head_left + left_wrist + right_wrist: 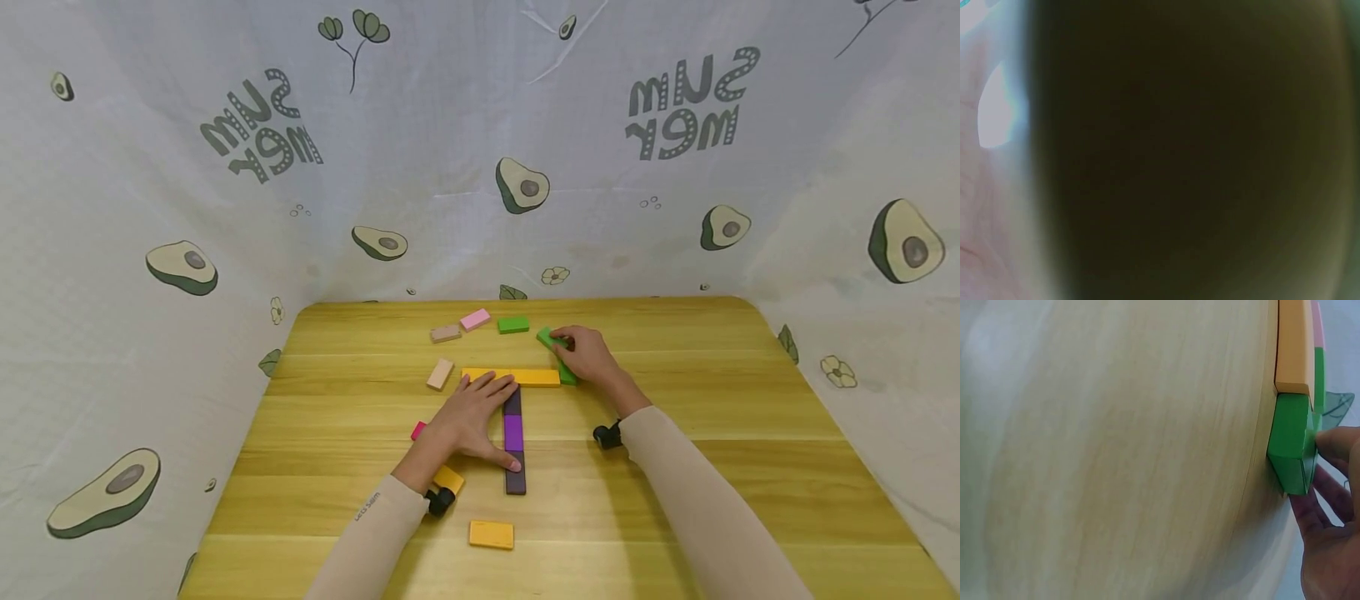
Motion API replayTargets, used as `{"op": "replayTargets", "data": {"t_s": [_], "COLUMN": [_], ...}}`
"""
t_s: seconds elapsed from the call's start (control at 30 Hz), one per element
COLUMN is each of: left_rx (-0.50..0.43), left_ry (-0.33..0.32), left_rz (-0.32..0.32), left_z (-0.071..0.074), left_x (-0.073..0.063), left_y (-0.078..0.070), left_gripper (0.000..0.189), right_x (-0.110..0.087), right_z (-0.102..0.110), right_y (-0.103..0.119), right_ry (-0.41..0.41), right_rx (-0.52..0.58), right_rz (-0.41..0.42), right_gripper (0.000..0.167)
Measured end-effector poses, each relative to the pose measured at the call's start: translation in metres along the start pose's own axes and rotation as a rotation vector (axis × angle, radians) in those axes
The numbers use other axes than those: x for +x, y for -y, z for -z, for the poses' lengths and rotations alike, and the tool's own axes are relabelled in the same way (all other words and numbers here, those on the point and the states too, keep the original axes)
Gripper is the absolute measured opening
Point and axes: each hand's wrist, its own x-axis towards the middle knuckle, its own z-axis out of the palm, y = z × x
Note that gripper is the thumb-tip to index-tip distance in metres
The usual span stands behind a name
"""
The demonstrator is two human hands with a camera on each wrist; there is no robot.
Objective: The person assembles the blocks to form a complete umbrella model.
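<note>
My left hand (468, 421) lies spread, its fingertips on the row of yellow blocks (538, 378). Its thumb rests on the lower dark block (516, 481) of a column that runs down from the row, with a purple block (513, 432) in the middle. Thumb and fingers of my right hand (588, 354) pinch a green block (545, 335), set at a slant beyond the row's right end. Another green block (567, 375) meets that end; in the right wrist view its near face (1291, 440) sits against a yellow block (1294, 353). The left wrist view is mostly dark and blurred.
Behind the row lie a green block (513, 325), a pink block (475, 320) and a tan block (446, 333). A beige block (440, 374) is left of it. Near my left arm are a magenta block (417, 430) and yellow blocks (491, 534). A patterned curtain (450, 200) surrounds the table.
</note>
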Motion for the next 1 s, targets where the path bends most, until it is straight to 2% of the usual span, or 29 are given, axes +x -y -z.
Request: {"op": "replayTargets", "data": {"t_s": [1.0], "left_rx": [-0.002], "left_ry": [-0.001], "left_rz": [0.001], "left_z": [0.0004], "left_x": [-0.0006], "left_y": [-0.0001], "left_gripper": [0.13], "right_x": [-0.0008], "right_z": [-0.0002], "right_y": [-0.0013], "right_ry": [0.0], "right_rx": [0.01], "right_rz": [-0.009], "right_gripper": [0.036]}}
